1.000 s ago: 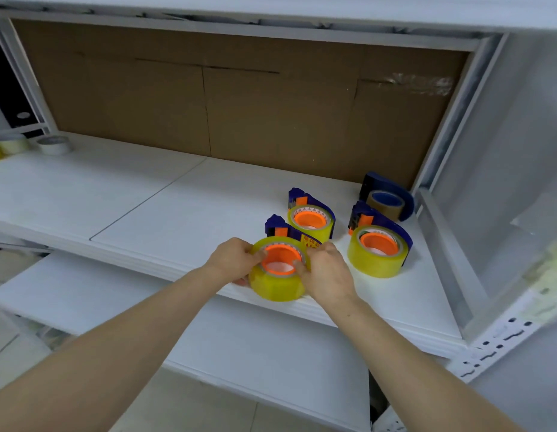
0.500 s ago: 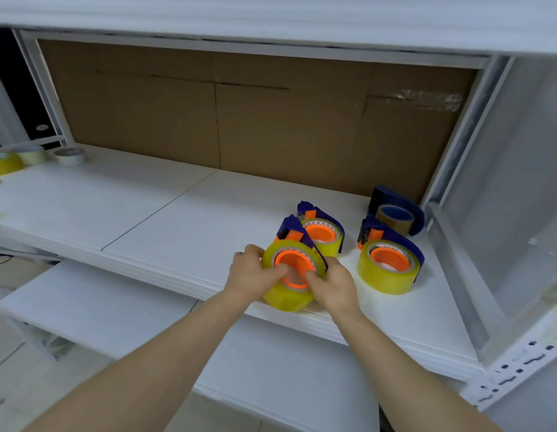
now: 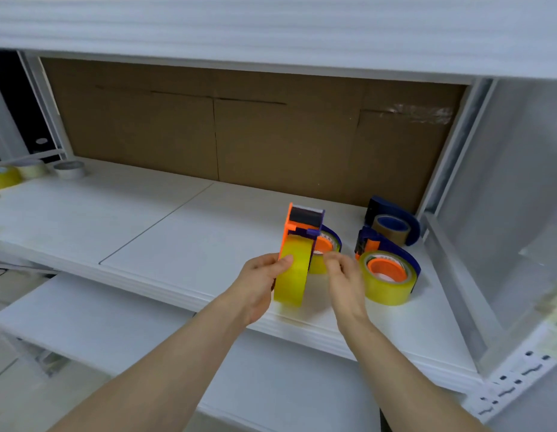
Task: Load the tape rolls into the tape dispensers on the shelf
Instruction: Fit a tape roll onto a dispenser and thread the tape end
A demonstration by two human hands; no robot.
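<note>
Left hand (image 3: 257, 283) grips upright loaded dispenser (image 3: 297, 254); right hand (image 3: 344, 277) loosely curled beside, empty

The held dispenser (image 3: 303, 227) hides most of another dispenser (image 3: 328, 244).

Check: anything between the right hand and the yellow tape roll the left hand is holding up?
Nothing visible. The left hand grips the yellow tape roll on edge in its dispenser above the shelf. The right hand is just beside it, fingers pinched, with only a narrow open gap between them.
</note>
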